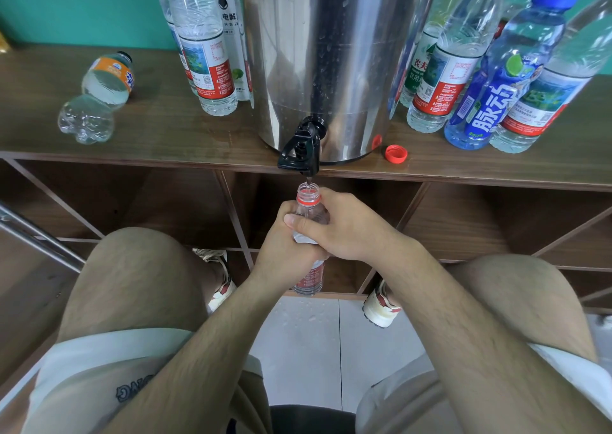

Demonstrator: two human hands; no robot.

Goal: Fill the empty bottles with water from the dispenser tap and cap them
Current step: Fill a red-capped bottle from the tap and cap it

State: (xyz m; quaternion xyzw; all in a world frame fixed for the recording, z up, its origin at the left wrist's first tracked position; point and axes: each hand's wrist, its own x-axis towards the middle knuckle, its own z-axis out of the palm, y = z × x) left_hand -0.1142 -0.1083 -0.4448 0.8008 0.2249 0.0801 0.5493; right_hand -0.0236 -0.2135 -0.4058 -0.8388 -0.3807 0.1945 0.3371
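Pale shorts (132, 367) and 2 bare forearms (205, 334) fill the near edge, both arms reaching forward and meeting in the middle. The left hand (278, 234) curls round the shoulder of a clear plastic bottle (309, 198). The right hand (347, 231) wraps over it from the right with its thumb laid across, so both hands clasp the same bottle.

It is held upright, off the floor, in front of the open shelf compartments (149, 201). Its open mouth, ringed by a red collar, sits right under the black plastic tap (301, 145), and a thin thread of water falls into it. The tap juts from a shiny steel dispenser (331, 52), a cylinder beaded with droplets, standing on the brown wood-grain surface (165, 135). A ribbed red cap (395, 153) lies just beside the dispenser's base on the right.

Clear labelled bottles (205, 52) stand on both sides, among them a blue bottle (496, 92) at the right. At the far left an orange-labelled bottle (99, 99) lies on its side. Grey floor tiles (304, 314) below show water drops.
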